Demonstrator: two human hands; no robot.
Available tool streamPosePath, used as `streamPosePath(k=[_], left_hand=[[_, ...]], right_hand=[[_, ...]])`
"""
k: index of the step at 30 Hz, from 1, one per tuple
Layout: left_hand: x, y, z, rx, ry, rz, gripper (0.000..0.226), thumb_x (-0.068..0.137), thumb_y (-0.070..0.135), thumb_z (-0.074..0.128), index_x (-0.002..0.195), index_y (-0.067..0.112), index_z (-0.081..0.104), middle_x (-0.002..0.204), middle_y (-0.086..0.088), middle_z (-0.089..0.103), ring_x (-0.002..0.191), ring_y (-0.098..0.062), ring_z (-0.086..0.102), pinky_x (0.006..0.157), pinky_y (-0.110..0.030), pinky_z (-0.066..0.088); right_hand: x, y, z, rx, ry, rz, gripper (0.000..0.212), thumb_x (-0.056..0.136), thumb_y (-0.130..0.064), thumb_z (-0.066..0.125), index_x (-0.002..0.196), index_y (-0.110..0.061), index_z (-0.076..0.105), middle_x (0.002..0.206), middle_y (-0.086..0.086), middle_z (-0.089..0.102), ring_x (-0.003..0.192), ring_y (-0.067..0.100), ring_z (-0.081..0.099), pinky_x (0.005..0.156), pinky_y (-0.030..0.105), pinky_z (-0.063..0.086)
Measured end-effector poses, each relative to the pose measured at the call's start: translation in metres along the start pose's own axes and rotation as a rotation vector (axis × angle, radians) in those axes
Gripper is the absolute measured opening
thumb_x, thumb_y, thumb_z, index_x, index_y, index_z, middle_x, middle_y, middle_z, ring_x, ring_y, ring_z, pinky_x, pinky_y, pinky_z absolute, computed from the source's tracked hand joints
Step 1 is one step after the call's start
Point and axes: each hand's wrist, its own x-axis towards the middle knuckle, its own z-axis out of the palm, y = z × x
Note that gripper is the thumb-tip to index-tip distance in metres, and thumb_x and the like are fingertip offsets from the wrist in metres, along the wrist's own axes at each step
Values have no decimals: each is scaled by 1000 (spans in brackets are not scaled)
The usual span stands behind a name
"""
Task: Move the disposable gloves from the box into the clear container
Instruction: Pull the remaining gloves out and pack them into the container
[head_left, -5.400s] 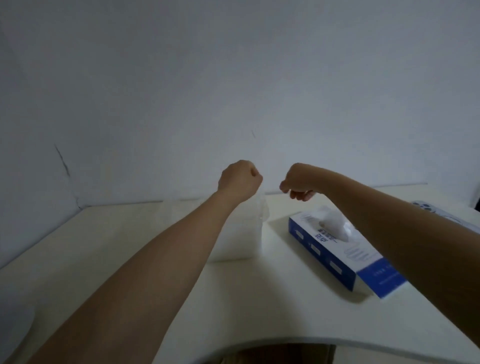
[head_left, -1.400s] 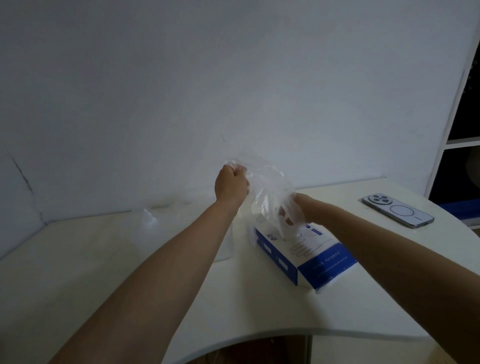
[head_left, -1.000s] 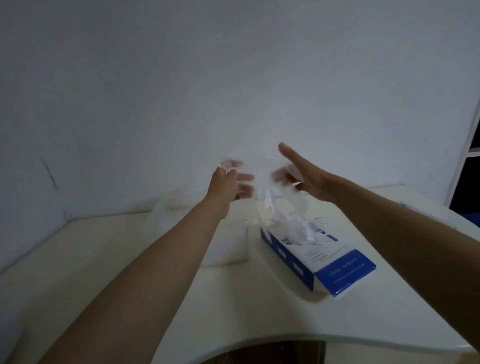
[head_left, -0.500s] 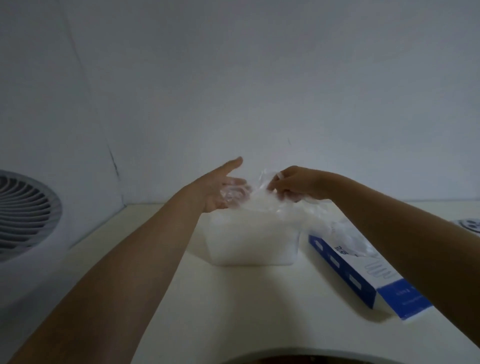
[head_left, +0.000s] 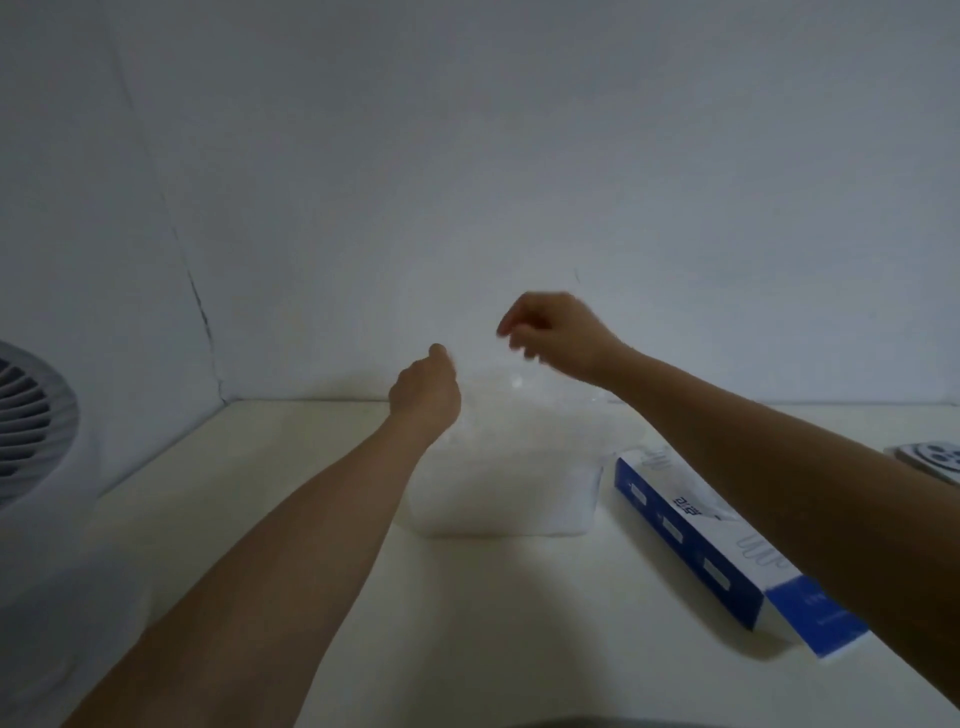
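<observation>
The clear container (head_left: 504, 499) stands mid-table, heaped with thin see-through disposable gloves (head_left: 524, 400) that bulge above its rim. My left hand (head_left: 426, 395) is over the container's left side, its fingers curled on the edge of the glove film. Above the heap hovers my right hand (head_left: 550, 332), a little blurred, its fingers hanging loosely curled with nothing seen between them. The blue and white glove box (head_left: 696, 525) lies right of the container, partly under my right forearm.
A white fan (head_left: 31, 415) stands at the left edge. A phone (head_left: 930, 457) lies at the far right of the pale table (head_left: 260, 493). Walls close the table off behind and on the left.
My right hand has let the gloves go and risen above the heap. My left hand has curled from open onto the film. The view shifted slightly.
</observation>
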Motion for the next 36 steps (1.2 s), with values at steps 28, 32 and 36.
streamPosePath(k=[28,32,36], left_hand=[[9,8,18,262,-943,-182,49,95,41,52,131,8,55,134,-12,54,111,-29,56,100,-38,42],[5,12,14,170,-764,-144,39,96,39,50,120,10,60,121,-10,60,100,-26,61,87,-33,48],[6,25,7,-1,-293,-87,22,91,25,52,95,8,66,93,-8,70,77,-27,66,70,-31,54]], right_hand=[[-12,35,49,-197,-718,727,52,103,-41,38,142,-7,43,148,10,41,135,26,42,103,29,34],[-13,26,35,-21,-646,682,50,103,-41,38,132,-4,54,130,7,53,124,28,51,97,35,43],[-11,16,3,137,-375,452,28,98,-22,53,113,-1,65,103,16,70,86,24,66,81,36,57]])
